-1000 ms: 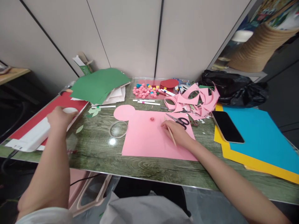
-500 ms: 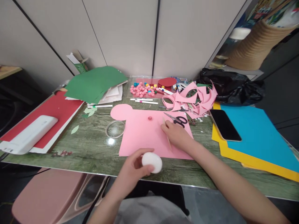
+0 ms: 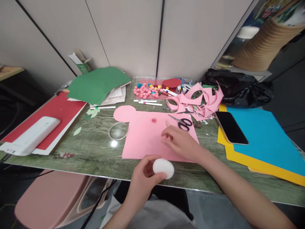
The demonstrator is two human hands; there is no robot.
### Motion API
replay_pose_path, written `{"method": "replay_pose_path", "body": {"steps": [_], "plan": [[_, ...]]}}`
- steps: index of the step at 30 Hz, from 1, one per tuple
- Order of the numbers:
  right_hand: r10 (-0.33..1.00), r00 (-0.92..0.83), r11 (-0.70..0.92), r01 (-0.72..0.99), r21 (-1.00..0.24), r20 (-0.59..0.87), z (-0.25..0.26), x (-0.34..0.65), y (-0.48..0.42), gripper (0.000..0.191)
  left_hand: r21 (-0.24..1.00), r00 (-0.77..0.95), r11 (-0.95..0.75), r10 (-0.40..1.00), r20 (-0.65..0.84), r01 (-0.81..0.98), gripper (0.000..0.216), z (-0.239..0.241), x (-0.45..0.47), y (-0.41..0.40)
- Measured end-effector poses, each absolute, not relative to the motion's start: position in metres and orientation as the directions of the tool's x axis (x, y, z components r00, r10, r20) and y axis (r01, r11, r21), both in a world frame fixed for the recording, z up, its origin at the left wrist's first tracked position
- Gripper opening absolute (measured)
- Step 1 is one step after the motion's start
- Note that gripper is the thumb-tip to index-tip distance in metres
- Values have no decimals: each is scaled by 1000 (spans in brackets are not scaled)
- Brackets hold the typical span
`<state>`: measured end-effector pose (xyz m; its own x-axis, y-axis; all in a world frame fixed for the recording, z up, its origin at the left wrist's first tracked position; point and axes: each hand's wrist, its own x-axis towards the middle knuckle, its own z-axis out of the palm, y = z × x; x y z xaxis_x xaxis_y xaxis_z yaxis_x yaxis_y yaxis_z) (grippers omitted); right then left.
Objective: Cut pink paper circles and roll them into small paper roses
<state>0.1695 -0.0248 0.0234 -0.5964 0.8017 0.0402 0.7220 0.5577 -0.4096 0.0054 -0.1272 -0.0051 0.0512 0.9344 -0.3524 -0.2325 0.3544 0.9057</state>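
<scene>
My left hand (image 3: 145,176) grips a smooth white egg-shaped piece (image 3: 163,168) between thumb and fingers, just past the table's front edge of the pink paper (image 3: 145,140). My right hand (image 3: 177,141) hovers over that paper with fingers loosely bent and a gap between thumb and forefinger; nothing shows in them. The pale tip of a thin stick (image 3: 167,123) peeks out beyond the right hand, its rest hidden. A small round pink piece (image 3: 153,120) lies on the paper. Black-handled scissors (image 3: 184,123) rest at its upper right, beside a pink paper circle (image 3: 124,113) at upper left.
A roll of tape (image 3: 118,131) lies left of the paper. Behind are markers (image 3: 150,103), a clear tray of small coloured pieces (image 3: 145,92) and pink paper scraps (image 3: 202,98). A phone (image 3: 231,127) rests on blue and yellow sheets (image 3: 262,136); green sheets (image 3: 97,84) lie left.
My left hand has moved right with the white egg-shaped piece. My right hand has shifted slightly left and its fingers have loosened, while the stick's tip stays nearly in place.
</scene>
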Motion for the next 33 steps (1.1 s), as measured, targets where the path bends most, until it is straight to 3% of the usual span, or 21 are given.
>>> {"method": "replay_pose_path", "body": {"steps": [1, 3, 8, 13, 16, 19, 22, 33], "plan": [[739, -673, 535, 598, -597, -13, 28, 167, -30, 13, 916, 33, 340, 939, -341, -213, 39, -6, 4, -128], [638, -761, 390, 449, -804, -116, 32, 163, -39, 19, 934, 0, 307, 950, -312, -182, 38, -8, 2, -128], [586, -782, 128, 347, -929, -211, 27, 160, -40, 28, 931, -35, 285, 953, -300, -228, 45, -13, 0, -127], [525, -824, 64, 289, -955, -214, 22, 164, -34, 25, 906, 64, 284, 958, -278, -315, 54, -16, -3, -128], [589, -790, 108, 288, -952, -172, 21, 163, -34, 20, 906, 66, 270, 963, -263, -327, 60, -18, -6, -129], [720, -694, 237, 228, -945, 13, 21, 161, -36, 16, 918, -23, 265, 959, -284, -294, 52, -18, -7, -128], [724, -667, 395, 194, -898, 174, 22, 162, -36, 11, 932, -136, 233, 951, -278, -277, 49, -19, -8, -126], [583, -801, 499, 224, -837, 133, 22, 165, -32, 13, 987, -253, 142, 955, -156, -73, 49, -21, -7, -130]]}}
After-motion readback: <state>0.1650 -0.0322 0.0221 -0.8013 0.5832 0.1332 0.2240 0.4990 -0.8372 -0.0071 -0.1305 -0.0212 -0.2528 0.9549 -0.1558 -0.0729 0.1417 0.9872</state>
